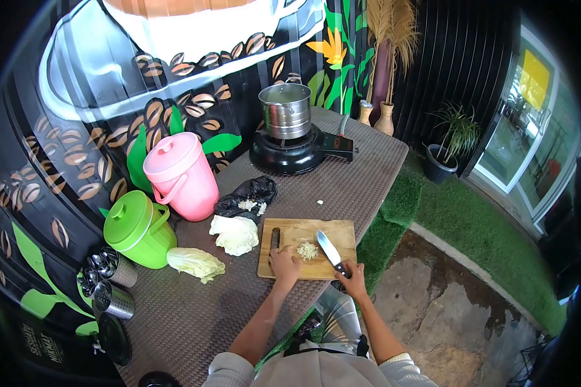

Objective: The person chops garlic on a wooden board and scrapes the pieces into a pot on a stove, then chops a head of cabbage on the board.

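My right hand (350,280) is wrapped around the black handle of a kitchen knife (327,245), its blade pointing up and left over the board. Beneath it lies a wooden cutting board (332,227) with a slot handle at its left end. A small heap of finely chopped pale pieces (307,251), perhaps garlic, sits mid-board. Just left of that heap, my left hand (285,264) rests on the board with its fingers apart, holding nothing visible. To the left are a pale cabbage head (235,235) and a napa cabbage piece (195,264).
A steel pot (285,111) stands on a black portable stove (284,155) at the back. A black plastic bag (245,195) with scraps, a pink jug (182,177) and a green jug (139,229) line the wall side. Cutlery holders (114,300) stand left on the brown table (193,322).
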Motion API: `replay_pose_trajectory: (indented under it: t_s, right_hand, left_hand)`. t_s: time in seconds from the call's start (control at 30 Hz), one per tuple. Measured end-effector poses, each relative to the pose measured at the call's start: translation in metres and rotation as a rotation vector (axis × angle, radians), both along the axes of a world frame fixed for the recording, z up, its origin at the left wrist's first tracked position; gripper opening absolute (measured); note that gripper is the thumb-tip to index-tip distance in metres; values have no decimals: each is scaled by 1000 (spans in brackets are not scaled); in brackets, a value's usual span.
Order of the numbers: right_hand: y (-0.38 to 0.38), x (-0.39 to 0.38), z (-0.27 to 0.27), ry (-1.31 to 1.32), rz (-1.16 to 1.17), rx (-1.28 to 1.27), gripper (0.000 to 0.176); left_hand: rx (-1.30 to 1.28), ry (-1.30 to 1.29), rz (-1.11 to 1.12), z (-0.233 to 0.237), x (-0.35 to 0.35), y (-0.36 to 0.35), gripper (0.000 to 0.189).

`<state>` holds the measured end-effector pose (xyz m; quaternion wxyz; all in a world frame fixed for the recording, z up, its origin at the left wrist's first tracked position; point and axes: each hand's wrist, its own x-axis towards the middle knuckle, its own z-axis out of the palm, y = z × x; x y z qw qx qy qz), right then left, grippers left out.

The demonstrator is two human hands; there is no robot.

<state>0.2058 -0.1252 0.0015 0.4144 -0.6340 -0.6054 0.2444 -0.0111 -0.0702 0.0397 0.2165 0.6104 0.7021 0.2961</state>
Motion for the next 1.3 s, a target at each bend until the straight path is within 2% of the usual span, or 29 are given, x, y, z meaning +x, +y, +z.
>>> replay_pose_trajectory:
  t_s: [0.1, 0.23, 0.47, 0.57, 0.63, 0.7, 0.77, 0.83, 0.87, 0.9, 0.93, 1.0, 1.1, 1.17, 1.27, 1.3]
  right_hand:
    - [2, 12, 13, -16, -38, 83, 31]
    - [14, 27, 47, -13, -14, 50, 33]
    - [70, 45, 68, -2, -24, 120, 34]
    - [102, 52, 86, 5, 11, 127, 34]
    - [127, 62, 95, -21, 83, 130, 34]
    - [152, 68, 110, -30, 46, 124, 34]
    - [174, 75, 132, 21, 105, 87, 32]
    - [206, 87, 143, 37, 147, 86, 32]
    - [222, 93, 151, 19, 172, 39, 33]
    - [237, 99, 159, -1, 197, -9, 34]
    - [254, 104, 166, -39, 233, 28, 36]
    - [276, 106, 197, 14, 246, 63, 36]
    - [324, 110, 218, 131, 294, 158, 33]
    - [352, 107, 252, 351, 468, 131, 26]
    - [392, 95, 289, 419, 508, 172, 19]
    - [405, 93, 296, 439, 501, 193, 18]
  left_hand:
    - [142, -6, -50, -11, 1, 6, 37]
    - [306, -2, -140, 4, 5, 24, 36]
    - [254, 6, -95, 46, 31, 80, 37]
    - [209, -64, -56, 46, 24, 110, 35]
    - [290, -198, -250, 48, 13, 137, 34]
    - [255, -189, -212, 60, 17, 155, 34]
    - [329, -237, -256, 75, 22, 171, 35]
    - [252, -290, -219, 85, 25, 194, 36]
    - [217, -418, -245, 91, 26, 207, 38]
    - [180, -546, -271, 99, 26, 218, 40]
    - [191, -542, -259, 121, 29, 223, 40]
    - [-55, -816, -205, 167, 34, 229, 45]
    - [-99, -943, -151, 214, 33, 245, 51]
    - [-105, -935, -96, 242, 24, 259, 54]
    - [-61, -1089, -109, 278, 12, 284, 47]
    - [-55, -1040, -71, 286, 5, 297, 42]
